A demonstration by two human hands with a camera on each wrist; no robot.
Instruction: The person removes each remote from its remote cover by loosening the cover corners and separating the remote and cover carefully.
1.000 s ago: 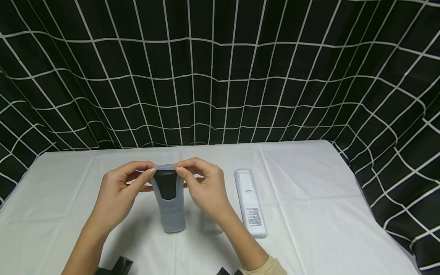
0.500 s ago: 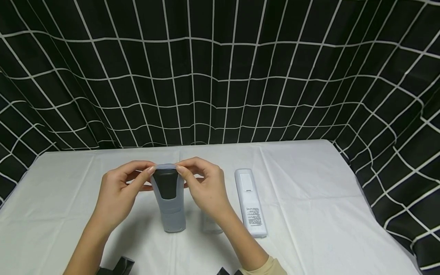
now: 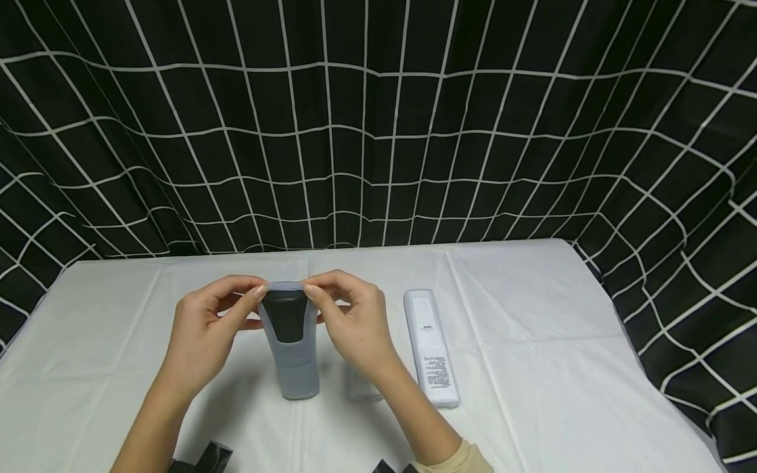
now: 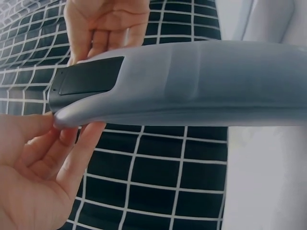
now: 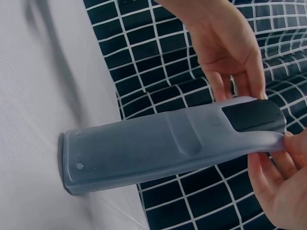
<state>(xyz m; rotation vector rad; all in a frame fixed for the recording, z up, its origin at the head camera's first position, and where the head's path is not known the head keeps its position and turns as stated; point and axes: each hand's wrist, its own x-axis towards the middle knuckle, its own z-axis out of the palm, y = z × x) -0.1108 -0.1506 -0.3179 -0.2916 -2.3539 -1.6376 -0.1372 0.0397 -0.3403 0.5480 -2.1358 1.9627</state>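
A dark remote control [image 3: 286, 316] sits inside a translucent blue-grey silicone cover [image 3: 298, 368]. Its black upper end shows through the cover's opening. My left hand [image 3: 204, 328] pinches the cover's upper left corner between thumb and fingers. On the opposite corner, my right hand [image 3: 355, 322] pinches the cover's edge the same way. In the right wrist view the covered remote stands raised, its lower end at the white cloth. From the left wrist view, the cover's edge [image 4: 81, 108] runs along the remote's side, with fingertips at its tip.
Right of the hands, a white remote control [image 3: 432, 348] lies back side up on the white tablecloth [image 3: 532, 341]. A pale object [image 3: 362, 387] is partly hidden behind my right wrist. A black curtain with a white grid [image 3: 378, 131] hangs behind the table.
The cover's top rim, bunched between the hands a second ago, now lies smoother across the remote's end. My right fingertips have shifted very slightly outward. Otherwise the hands stay in place.
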